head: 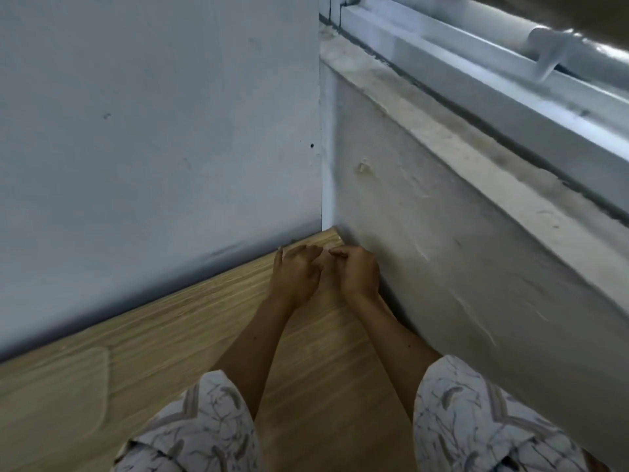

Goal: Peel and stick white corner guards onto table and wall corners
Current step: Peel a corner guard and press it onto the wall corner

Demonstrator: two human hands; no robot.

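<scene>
A white corner guard [328,158] runs upright along the wall corner, from the sill level down to the wooden tabletop [170,352]. Just in front of its lower end my two hands meet. My left hand [295,277] has its fingers curled toward the right hand, thumb raised. My right hand [358,272] is curled with its fingertips pointing left. Between the fingertips of both hands a small pale piece [325,254] shows, pinched from either side; it is too small and blurred to identify.
A grey-white wall [153,131] stands behind the tabletop and a rough plastered wall [442,250] closes the right side. A dusty window sill [459,141] and window frame [476,52] run above it. A pale rounded patch [85,386] lies on the wood at left.
</scene>
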